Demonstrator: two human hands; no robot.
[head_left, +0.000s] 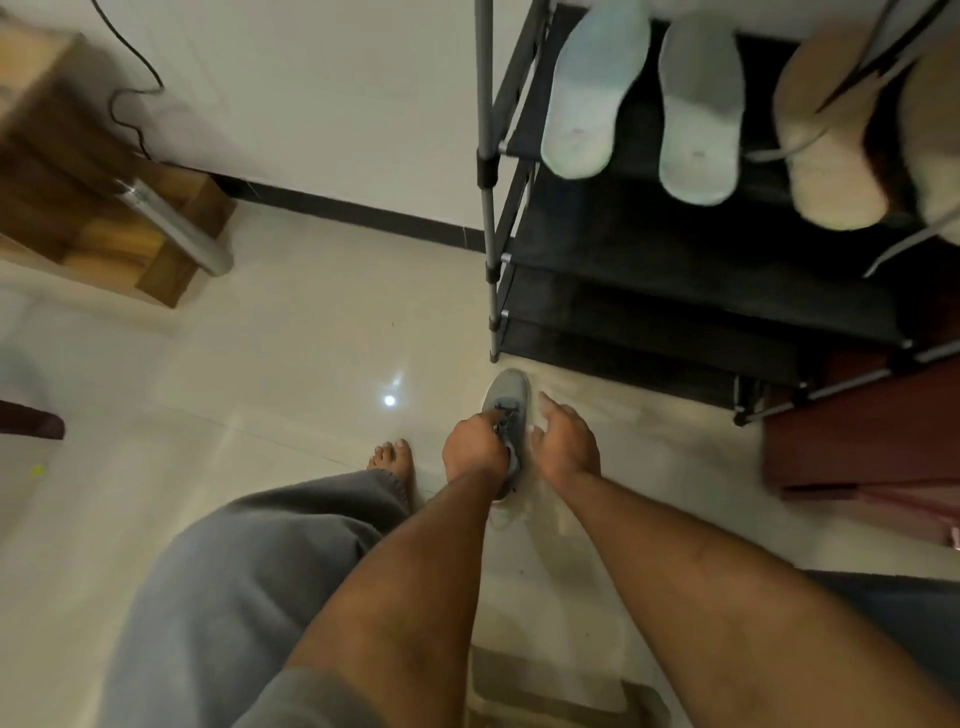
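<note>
Hands are hanging low and apart over the floor in front of the shoe rack. Well to the left of the rack, a wooden box is sitting against the wall with a metal cylinder leaning across it and a black cable trailing down the wall above. Nearer the rack, a bare foot is standing on the tiles, poking out of a grey trouser leg. The left hand is gripping the dark laces of a grey shoe, its fingers curling round them. The shoe is lying on the floor just in front of the rack's left front post, toe pointing toward it. The right hand is hovering just beside the shoe, fingers loosely spread and holding nothing. On the rack's upper shelf, a pale blue pair and a beige pair are showing their soles. A maroon mat is lying beside the rack's right foot.
</note>
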